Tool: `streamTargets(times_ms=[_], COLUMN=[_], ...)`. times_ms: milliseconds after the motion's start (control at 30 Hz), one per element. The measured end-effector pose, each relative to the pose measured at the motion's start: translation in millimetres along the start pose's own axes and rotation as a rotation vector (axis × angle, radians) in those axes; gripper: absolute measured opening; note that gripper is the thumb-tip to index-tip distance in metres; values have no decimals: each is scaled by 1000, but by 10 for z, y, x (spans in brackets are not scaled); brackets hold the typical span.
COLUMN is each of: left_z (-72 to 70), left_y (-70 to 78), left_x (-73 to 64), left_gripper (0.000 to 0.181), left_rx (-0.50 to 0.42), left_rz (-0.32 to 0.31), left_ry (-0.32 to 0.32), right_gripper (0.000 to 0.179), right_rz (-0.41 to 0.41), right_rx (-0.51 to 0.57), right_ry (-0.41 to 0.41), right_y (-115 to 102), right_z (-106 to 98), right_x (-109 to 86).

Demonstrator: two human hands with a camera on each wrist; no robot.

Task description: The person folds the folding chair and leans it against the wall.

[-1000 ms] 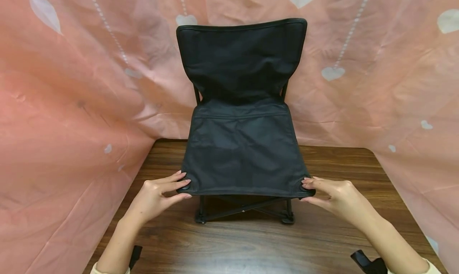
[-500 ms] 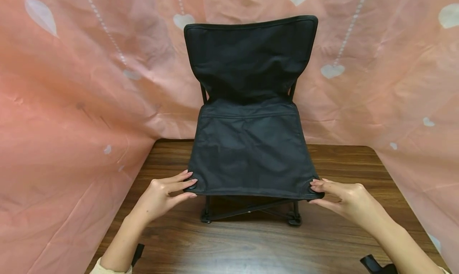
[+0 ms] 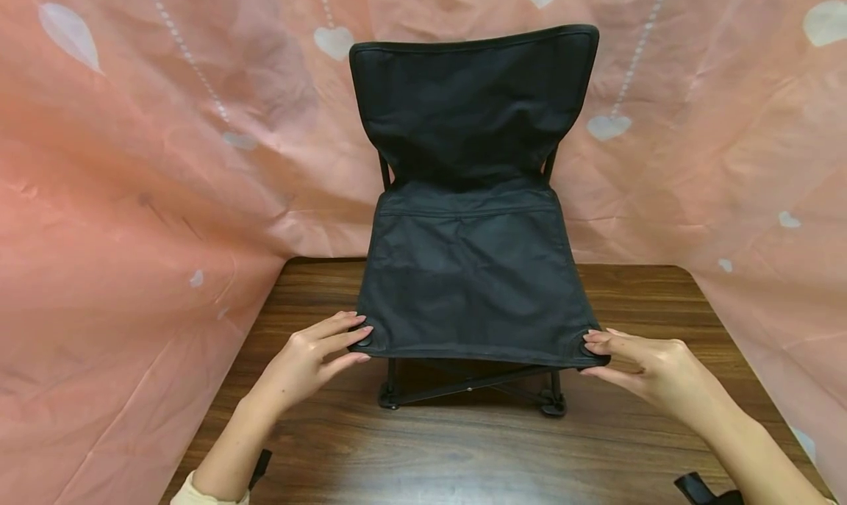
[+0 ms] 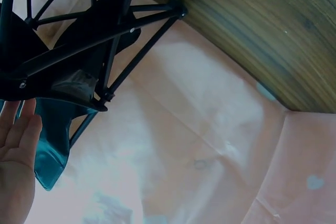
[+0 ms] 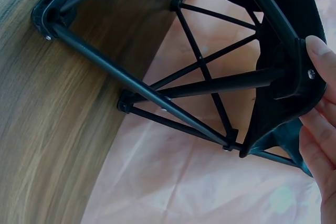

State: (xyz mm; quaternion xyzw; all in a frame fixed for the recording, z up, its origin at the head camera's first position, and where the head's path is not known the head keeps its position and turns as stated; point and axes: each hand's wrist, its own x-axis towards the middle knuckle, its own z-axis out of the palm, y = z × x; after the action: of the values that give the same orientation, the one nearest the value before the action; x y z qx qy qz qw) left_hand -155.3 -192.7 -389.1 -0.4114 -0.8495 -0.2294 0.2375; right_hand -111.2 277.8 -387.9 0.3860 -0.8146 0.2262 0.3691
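Note:
A black folding chair stands unfolded, its fabric backrest upright at the far side and its seat toward me. At the seat's front left corner, my left hand has fingers on top and thumb at the front edge, pinching the corner. My right hand grips the front right corner in the same way. In the right wrist view, the thumb lies against the corner, beside the joint where the tubes meet. Crossed tubular legs show under the seat in both wrist views.
The chair's feet rest on a brown wood-grain tabletop. Pink cloth with pale hearts surrounds it at the back and both sides. Black straps show by the forearms at the bottom of the head view.
The chair has shifted a little to the right across the tabletop, and both hands have moved with it. Their hold on the front corners looks the same.

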Motion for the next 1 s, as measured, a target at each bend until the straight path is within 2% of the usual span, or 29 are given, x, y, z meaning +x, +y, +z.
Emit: streamTargets(times_ms=[233,367,500,633,867,1000], left_z=[18,27,26,25,76,105], left_y=[19,22,16,1,-37,-54], left_x=[32,36,29,24,68,78], left_gripper=[46,45,42,40,48,44], left_rx=[5,9,21,18,-13,-16], left_rz=[26,33,26,38,201,224], left_ry=[18,23,6,-15,10,-1], right_gripper=[52,52,51,49,48,45], right_rz=[-5,-23,-23,-8,-61,-76], right_rx=[20,-4,-11,27,78,94], right_ry=[27,54,51,37,-32,-24], right_y=[2,7,-14,-36,-59,-63], right_z=[-2,2,6,36,121,116], right_x=[-22,-33,-38,-46,-65,-63])
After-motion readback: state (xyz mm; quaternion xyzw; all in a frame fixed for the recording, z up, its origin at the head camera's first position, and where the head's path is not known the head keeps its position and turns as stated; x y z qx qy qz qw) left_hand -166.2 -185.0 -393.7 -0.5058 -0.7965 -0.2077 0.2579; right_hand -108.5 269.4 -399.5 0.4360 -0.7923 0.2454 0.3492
